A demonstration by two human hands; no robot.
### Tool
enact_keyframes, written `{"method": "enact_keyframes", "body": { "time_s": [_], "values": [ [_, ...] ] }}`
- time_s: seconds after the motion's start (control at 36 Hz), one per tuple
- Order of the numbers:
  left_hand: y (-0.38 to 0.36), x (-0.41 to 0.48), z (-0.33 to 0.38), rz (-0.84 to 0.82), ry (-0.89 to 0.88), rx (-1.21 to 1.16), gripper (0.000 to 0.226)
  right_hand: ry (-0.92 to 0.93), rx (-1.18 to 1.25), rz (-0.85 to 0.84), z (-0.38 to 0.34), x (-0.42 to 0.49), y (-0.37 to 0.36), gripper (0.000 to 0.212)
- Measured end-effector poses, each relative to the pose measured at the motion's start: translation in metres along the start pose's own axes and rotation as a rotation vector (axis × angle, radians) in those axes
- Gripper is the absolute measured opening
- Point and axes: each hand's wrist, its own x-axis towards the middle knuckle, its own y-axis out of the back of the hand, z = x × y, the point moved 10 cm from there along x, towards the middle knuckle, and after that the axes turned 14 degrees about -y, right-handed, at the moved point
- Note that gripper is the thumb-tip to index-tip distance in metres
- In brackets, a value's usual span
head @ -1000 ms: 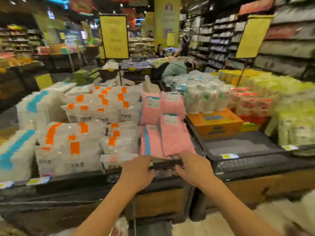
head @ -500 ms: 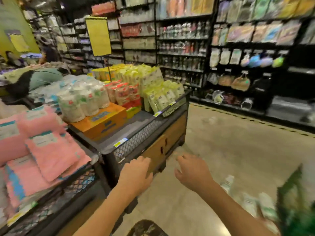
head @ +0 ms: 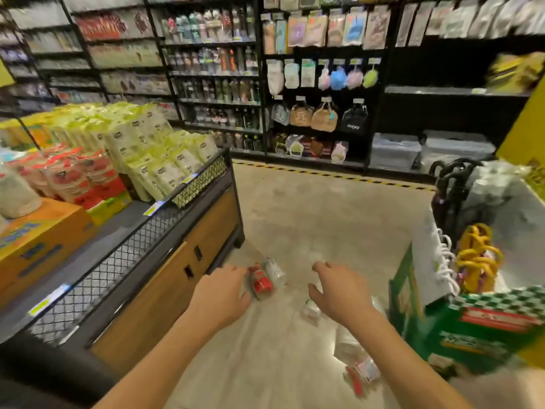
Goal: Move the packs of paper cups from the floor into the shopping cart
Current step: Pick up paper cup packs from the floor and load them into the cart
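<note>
Packs of paper cups lie on the beige floor: a red-printed pack (head: 261,283) and a clear white pack (head: 275,271) side by side just right of my left hand, a small pack (head: 310,309) under my right hand, and another pack (head: 352,346) with a red-striped one (head: 364,371) nearer me on the right. My left hand (head: 219,296) hovers with loosely curled fingers and holds nothing. My right hand (head: 339,292) is spread, also holding nothing. The shopping cart (head: 477,323) stands at the right, carrying a green box, a white bag and yellow hangers.
A display stand (head: 165,261) with wooden doors and a mesh rim fills the left, stacked with green and red packs. Black shelving (head: 309,84) lines the far wall behind a yellow-black floor stripe. Umbrellas (head: 451,190) stand beyond the cart.
The view has swung right, from the display stand to the aisle floor. Both hands have left the stand's edge and now hover over the cup packs; the cart has come into view.
</note>
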Motion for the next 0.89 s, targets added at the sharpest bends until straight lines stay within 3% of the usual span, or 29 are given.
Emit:
{"method": "enact_keyframes", "body": {
  "time_s": [0.33, 0.89],
  "values": [
    [-0.005, 0.125, -0.041, -0.022, 0.008, -0.045, 0.04, -0.081, 0.058, -0.047, 0.017, 0.126, -0.011, 0.044],
    [-0.033, 0.382, -0.25, -0.04, 0.164, -0.296, 0.044, -0.069, -0.051, -0.232, -0.093, 0.437, -0.087, 0.046]
  ]
}}
